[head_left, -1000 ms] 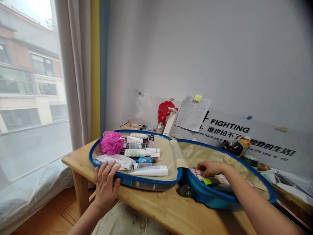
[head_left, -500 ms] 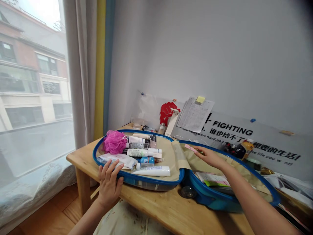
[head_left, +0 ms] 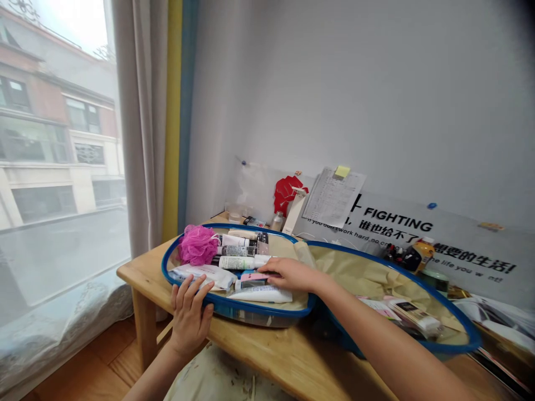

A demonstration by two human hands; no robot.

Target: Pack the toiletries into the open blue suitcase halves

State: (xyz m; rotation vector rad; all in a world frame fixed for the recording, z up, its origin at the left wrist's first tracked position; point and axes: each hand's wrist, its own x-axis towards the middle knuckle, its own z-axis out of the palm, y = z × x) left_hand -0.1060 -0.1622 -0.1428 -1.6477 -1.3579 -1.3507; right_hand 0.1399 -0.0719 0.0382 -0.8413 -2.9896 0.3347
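Observation:
An open blue suitcase (head_left: 246, 315) lies on the table with toiletries in its left half. My left hand (head_left: 190, 312) rests on the near rim, fingers apart and holding nothing. My right hand (head_left: 288, 274) is over the left half, its fingers closed on a small pink flat item (head_left: 253, 277); its exact kind is unclear. Beneath and around it are a white tube (head_left: 261, 294), a white-and-green bottle (head_left: 236, 263) and a white wipes-like packet (head_left: 209, 275). A pink bath puff (head_left: 198, 245) sits at the far left corner.
The suitcase's right half (head_left: 351, 267) holds several packets (head_left: 412, 316). A wooden table (head_left: 271, 356) carries it. Behind stand a tall white box (head_left: 295, 210) and an orange bottle (head_left: 420, 253). A curtain (head_left: 142, 139) hangs by the window.
My right hand has moved left from the suitcase's right half to the left half, carrying the pink item down among the toiletries. My left hand stays on the rim.

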